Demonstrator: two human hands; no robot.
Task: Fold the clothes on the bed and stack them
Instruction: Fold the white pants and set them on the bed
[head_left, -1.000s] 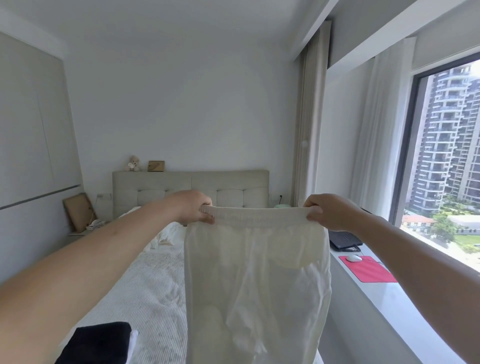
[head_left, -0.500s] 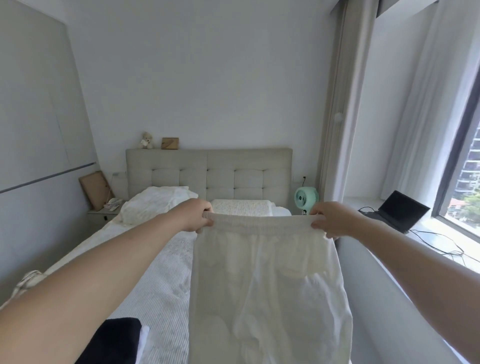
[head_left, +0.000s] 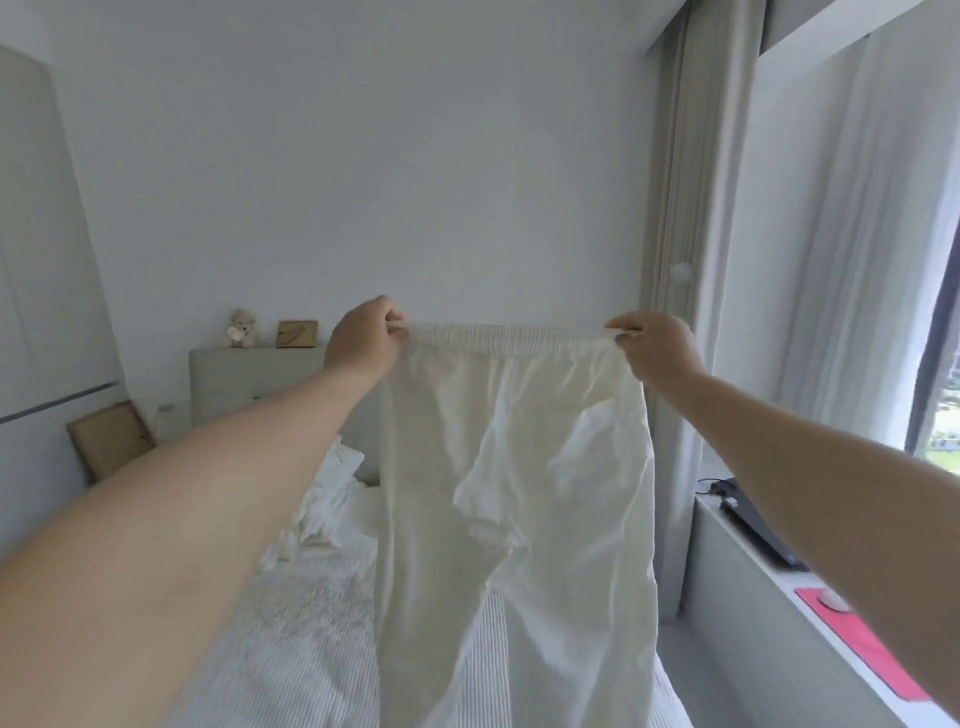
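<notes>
A pair of cream-white trousers hangs in the air in front of me, its elastic waistband stretched flat at the top. My left hand pinches the waistband's left end and my right hand pinches its right end. The two legs drop down past the frame's lower edge, over the bed with its striped white cover. The trousers hide the middle of the bed and most of the headboard.
White pillows and crumpled bedding lie at the bed's head. A grey headboard carries a small teddy bear and a wooden frame. A laptop, a white mouse and a red mat sit on the window ledge at right.
Both hands have lifted the trousers higher, up to headboard-top level, and the legs now hang apart. The dark garment at the lower left has dropped out of view.
</notes>
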